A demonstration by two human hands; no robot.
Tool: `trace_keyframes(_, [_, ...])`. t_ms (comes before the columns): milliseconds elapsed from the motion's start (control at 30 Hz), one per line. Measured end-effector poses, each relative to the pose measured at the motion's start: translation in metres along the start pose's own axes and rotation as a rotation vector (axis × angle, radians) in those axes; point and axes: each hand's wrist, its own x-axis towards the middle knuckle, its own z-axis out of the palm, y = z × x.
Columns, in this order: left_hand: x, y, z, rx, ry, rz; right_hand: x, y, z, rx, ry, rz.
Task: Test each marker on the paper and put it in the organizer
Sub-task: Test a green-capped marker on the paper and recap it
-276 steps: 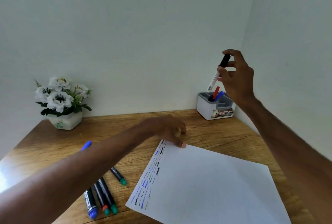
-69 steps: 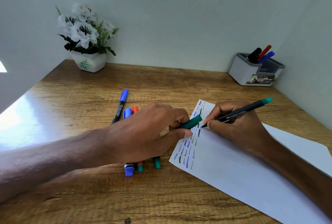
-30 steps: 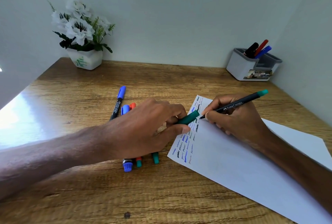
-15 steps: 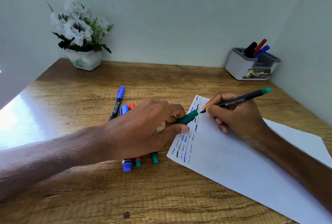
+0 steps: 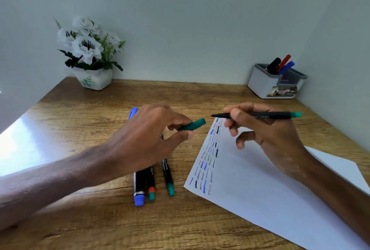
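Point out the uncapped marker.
The green-ended marker in the right hand: its bare tip faces the green cap pinched by the left hand. The others lie on the table or stand in the organizer.

On the desk (image 5: 80, 219), the flower pot (image 5: 93, 78) stands at 10 o'clock and the organizer (image 5: 262, 85) at 2 o'clock, three markers (image 5: 283, 63) in it. The paper (image 5: 260, 199) lies at 5 o'clock, loose markers (image 5: 140, 183) just left of it.

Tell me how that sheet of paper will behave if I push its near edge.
The sheet of paper looks thin, so it would probably buckle rather than stay stiff. Lying flat on the smooth wooden desk, it likely slides easily and feels light.
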Motion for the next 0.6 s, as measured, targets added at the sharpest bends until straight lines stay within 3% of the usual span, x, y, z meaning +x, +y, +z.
trace_keyframes(100, [0.002, -0.0028, -0.0012, 0.004, 0.006, -0.013, -0.0018, -0.004, -0.0012, 0.15, -0.121, 0.034])
trace_keyframes(233, [0.0023, -0.0049, -0.0007, 0.022, -0.008, -0.024, -0.0041, -0.0048, 0.0015, 0.125, -0.178, -0.002])
trace_keyframes(600, [0.0004, -0.0048, -0.002, 0.031, -0.011, -0.02, -0.0029, -0.0051, 0.0009, 0.124, -0.12, -0.004])
